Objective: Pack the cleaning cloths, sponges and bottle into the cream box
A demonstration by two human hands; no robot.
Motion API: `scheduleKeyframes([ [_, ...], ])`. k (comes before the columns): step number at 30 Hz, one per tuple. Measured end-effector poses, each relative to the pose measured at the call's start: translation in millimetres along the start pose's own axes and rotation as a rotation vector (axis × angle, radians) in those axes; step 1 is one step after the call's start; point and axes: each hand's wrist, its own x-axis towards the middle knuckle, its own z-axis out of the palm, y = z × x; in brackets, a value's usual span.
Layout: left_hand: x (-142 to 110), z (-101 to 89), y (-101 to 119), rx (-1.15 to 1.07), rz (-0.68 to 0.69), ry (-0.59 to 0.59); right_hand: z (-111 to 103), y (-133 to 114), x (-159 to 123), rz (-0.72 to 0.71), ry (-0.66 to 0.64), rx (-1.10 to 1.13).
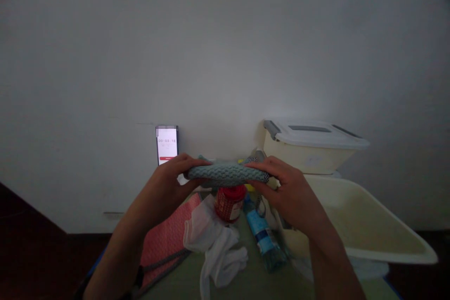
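Note:
I hold a folded teal textured cloth (pixel 227 174) level in front of me, above the table. My left hand (pixel 172 179) grips its left end, fingers curled over the top. Closed on the cloth's right end is my right hand (pixel 286 187). Right below the cloth stands a red-lidded jar (pixel 229 202). A white cloth (pixel 214 243) lies crumpled beneath and in front of the jar.
A plastic water bottle (pixel 263 236) lies beside the jar. A pink mat (pixel 168 239) covers the table's left part. A cream tub (pixel 365 225) sits at right, a lidded storage box (pixel 312 145) behind it. A phone (pixel 167 144) leans on the wall.

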Motion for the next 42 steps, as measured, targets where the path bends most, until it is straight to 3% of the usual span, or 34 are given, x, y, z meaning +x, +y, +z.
scheduleKeyframes([
  [4, 0, 0.5, -3, -0.169, 0.024, -0.001, -4, 2, -1, -0.002, 0.034, 0.106],
  [9, 2, 12.0, 5, -0.579, -0.138, 0.011, 5, 0, -2, 0.192, -0.048, 0.421],
  [15, 5, 22.2, 16, -0.952, -0.298, -0.024, 12, -4, 1, 0.371, 0.056, 0.757],
  [20, 5, 23.5, 10, -1.128, -0.348, 0.041, 11, -4, 4, 0.431, 0.2, 0.808],
  [23, 5, 24.1, 7, -1.179, -0.344, 0.017, 10, -4, 4, 0.443, 0.259, 0.812],
  [32, 3, 23.0, 2, -1.192, -0.28, 0.006, 9, -3, 3, 0.392, 0.015, 0.708],
  [42, 4, 25.8, 2, -1.244, -0.29, 0.032, 3, -2, 2, 0.318, -0.062, 0.667],
])
